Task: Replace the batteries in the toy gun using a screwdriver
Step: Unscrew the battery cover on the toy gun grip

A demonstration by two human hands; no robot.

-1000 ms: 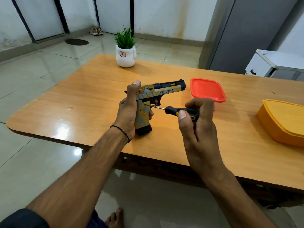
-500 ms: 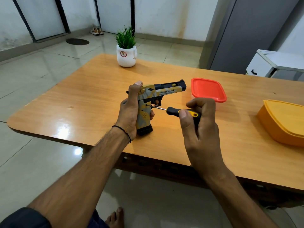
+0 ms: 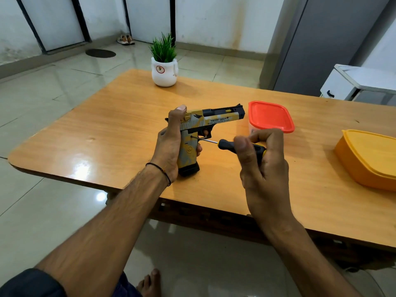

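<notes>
A yellow, grey and black toy gun (image 3: 211, 120) stands upright on its grip base on the wooden table (image 3: 120, 133), barrel pointing right. My left hand (image 3: 169, 144) wraps the back of the grip, thumb up along the slide. My right hand (image 3: 262, 159) grips the black and yellow handle of a screwdriver (image 3: 225, 144). Its thin metal shaft runs left and its tip touches the side of the grip, just below the trigger. No batteries are visible.
A red-lidded container (image 3: 271, 116) stands just right of the gun's muzzle. An orange lidded box (image 3: 372, 157) lies near the table's right edge. A white pot with a green plant (image 3: 164, 69) stands at the far edge. A white cabinet (image 3: 353, 82) is beyond the table.
The fingers of my right hand have shifted around the screwdriver handle, as in turning it. The tip stays on the grip and the gun and left hand hold still.
</notes>
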